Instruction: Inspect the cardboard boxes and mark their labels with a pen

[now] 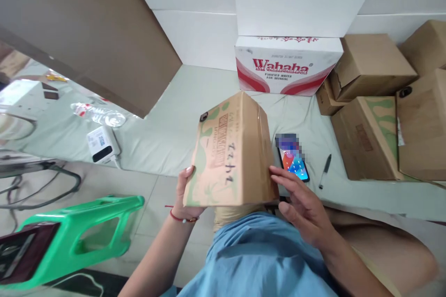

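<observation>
A brown cardboard box (228,158) with green print and handwritten marks is held tilted above my lap. Around its lower left edge wraps my left hand (188,192), thumb on the printed face and the other fingers hidden beneath or behind. My right hand (303,204) is at the box's right side, fingers stretched out, fingertips touching or very near the cardboard; it does not grip. Just beyond that hand a phone (296,160) with a lit screen lies on the cloth. A pen (325,171) rests to the phone's right.
A white Wahaha carton (289,67) stands against the white wall. Several cardboard boxes (362,137) are stacked at right. On the left are a large brown panel (104,23), a plastic bottle (99,113), a white power bank (102,144) with a cable, and a green stool (83,222).
</observation>
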Motion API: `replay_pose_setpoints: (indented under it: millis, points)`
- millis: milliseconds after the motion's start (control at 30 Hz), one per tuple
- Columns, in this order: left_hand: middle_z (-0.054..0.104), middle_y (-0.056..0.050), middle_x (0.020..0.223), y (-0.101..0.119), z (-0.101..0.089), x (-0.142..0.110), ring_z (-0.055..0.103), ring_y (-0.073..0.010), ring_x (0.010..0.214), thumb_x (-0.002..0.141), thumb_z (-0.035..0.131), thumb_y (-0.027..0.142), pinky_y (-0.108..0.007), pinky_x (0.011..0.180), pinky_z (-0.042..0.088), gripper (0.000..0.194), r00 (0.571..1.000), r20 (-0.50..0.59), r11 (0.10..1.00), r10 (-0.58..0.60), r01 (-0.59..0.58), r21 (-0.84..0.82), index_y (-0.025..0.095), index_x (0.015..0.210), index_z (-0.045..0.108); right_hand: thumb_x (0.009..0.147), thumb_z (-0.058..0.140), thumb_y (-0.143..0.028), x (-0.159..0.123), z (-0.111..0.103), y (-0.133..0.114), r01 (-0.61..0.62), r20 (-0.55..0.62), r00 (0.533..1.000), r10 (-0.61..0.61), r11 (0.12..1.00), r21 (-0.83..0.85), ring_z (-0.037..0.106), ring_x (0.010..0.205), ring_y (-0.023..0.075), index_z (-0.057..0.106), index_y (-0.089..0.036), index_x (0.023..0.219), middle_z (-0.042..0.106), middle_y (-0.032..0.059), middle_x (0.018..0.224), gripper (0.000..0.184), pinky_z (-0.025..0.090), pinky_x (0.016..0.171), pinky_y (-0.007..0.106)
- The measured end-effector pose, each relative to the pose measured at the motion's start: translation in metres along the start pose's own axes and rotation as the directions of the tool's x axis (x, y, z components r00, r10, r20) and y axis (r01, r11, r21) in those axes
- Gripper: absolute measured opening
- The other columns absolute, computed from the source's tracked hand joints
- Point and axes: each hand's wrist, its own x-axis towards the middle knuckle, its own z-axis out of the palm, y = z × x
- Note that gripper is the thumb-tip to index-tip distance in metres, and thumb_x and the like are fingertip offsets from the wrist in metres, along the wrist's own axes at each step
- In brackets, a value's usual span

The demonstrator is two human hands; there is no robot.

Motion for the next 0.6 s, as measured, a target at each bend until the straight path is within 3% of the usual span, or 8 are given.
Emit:
replay_pose_setpoints:
  millis: [100,200,267,367,500,600]
  points:
    - [0.088,-0.008,0.116,-0.001,-0.01,-0.006,0.086,-0.028,0.102,0.101,0.06,0.046,-0.035,0.101,0.067,0.042,0.992,0.111,0.995,-0.055,0.063,-0.078,0.019,0.127,0.08,0.109,0.065,-0.038,0.006,0.003,-0.004,0.031,-0.059,0.998,-0.032,0.999,-0.018,0.043,0.164,0.0292,0.057,-0.046,0.161,0.046,0.0028,0.177,0.053,0.04,0.134,0.054]
    - [0.088,-0.007,0.111,-0.007,-0.015,-0.013,0.086,-0.03,0.095,0.1,0.058,0.045,-0.041,0.101,0.068,0.045,0.993,0.108,0.997,-0.055,0.061,-0.053,0.019,0.127,0.081,0.107,0.066,-0.052,0.007,0.01,-0.003,-0.036,-0.136,0.989,0.063,0.98,0.194,0.045,0.163,0.0319,0.048,-0.045,0.167,0.042,0.0048,0.179,0.063,0.05,0.128,0.055]
    - [0.088,-0.006,0.113,-0.011,-0.018,-0.018,0.085,-0.0335,0.105,0.097,0.06,0.044,-0.047,0.109,0.065,0.045,0.996,0.086,1.0,-0.02,0.021,-0.012,0.021,0.13,0.081,0.105,0.069,-0.057,0.006,0.014,0.0,-0.121,-0.147,0.975,0.167,0.953,0.278,0.052,0.158,0.0333,0.041,-0.043,0.171,0.044,0.0079,0.177,0.074,0.054,0.123,0.056]
    - [0.089,-0.007,0.106,-0.012,-0.015,-0.019,0.081,-0.0403,0.118,0.087,0.075,0.046,-0.056,0.115,0.061,0.042,0.998,0.041,0.984,0.054,-0.06,0.166,0.024,0.121,0.085,0.105,0.071,-0.051,0.005,0.011,0.001,-0.174,-0.163,0.964,0.209,0.964,0.203,0.05,0.16,0.0334,0.044,-0.043,0.171,0.045,0.006,0.178,0.072,0.049,0.127,0.059]
    - [0.088,-0.009,0.1,-0.003,0.01,-0.014,0.083,-0.0416,0.109,0.071,0.098,0.045,-0.059,0.107,0.066,0.044,0.978,0.003,0.842,0.21,-0.182,0.508,0.025,0.108,0.086,0.108,0.066,-0.047,0.013,0.0,-0.002,-0.088,-0.293,0.951,0.097,0.995,0.045,0.037,0.168,0.0316,0.065,-0.048,0.155,0.045,-0.0014,0.178,0.047,0.034,0.136,0.062]
    - [0.087,-0.012,0.106,0.004,0.034,-0.011,0.08,-0.0434,0.117,0.067,0.104,0.035,-0.06,0.107,0.065,0.044,0.962,-0.005,0.668,0.271,-0.185,0.721,0.022,0.105,0.086,0.104,0.069,-0.057,0.019,-0.005,0.0,-0.139,-0.358,0.918,0.17,0.984,0.11,0.045,0.163,0.0345,0.074,-0.044,0.145,0.06,0.0012,0.166,0.043,0.038,0.134,0.065]
